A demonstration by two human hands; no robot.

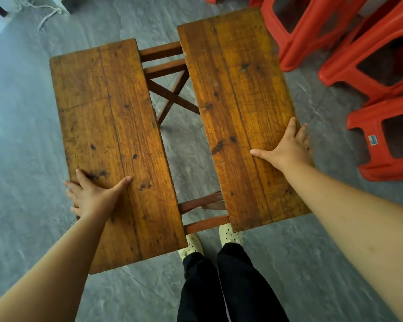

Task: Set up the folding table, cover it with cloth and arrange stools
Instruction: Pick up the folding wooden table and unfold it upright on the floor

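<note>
The wooden folding table stands in front of me with its two top halves apart. The left half (116, 126) and the right half (240, 108) leave a gap where the crossed legs (172, 96) and rails show. My left hand (93, 196) rests flat on the left half's outer edge, with the thumb spread across the top and the fingers splayed over the edge. My right hand (286, 147) presses flat near the right half's outer edge, fingers straight. Red plastic stools (382, 54) stand on the right. No cloth is in view.
Grey tiled floor (21, 135) lies all round. One red stool (386, 140) stands close to the table's right edge, another (312, 31) at the back. A white rope (49, 13) and a white object lie at the far left. My feet (229, 233) stand under the near edge.
</note>
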